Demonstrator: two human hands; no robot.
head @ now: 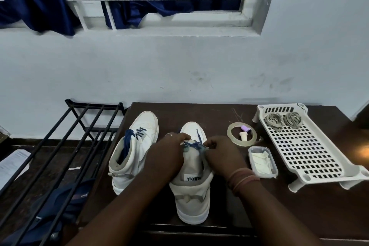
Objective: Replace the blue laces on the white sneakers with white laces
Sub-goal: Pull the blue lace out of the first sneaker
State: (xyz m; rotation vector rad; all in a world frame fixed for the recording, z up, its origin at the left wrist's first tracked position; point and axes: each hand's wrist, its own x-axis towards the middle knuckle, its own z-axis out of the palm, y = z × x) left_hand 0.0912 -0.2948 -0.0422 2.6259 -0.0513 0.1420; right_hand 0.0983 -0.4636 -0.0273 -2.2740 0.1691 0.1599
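Two white high-top sneakers stand on a dark wooden table [219,201]. The left sneaker [137,146] carries a loosened blue lace [127,142] hanging into its opening. The right sneaker [192,191] sits in front of me with its blue lace [196,143] partly threaded. My left hand [167,156] and my right hand [221,156] are both on this shoe's eyelet area, fingers curled and pinching the blue lace. Two coiled pale laces [282,119] lie in a white perforated tray [305,150] at the right.
A tape roll [232,140] with a small purple-capped item [244,131] lies beside the tray. A clear container [262,162] with white cloth sits near my right wrist. A black metal rack [65,146] stands left of the table, above papers and blue fabric.
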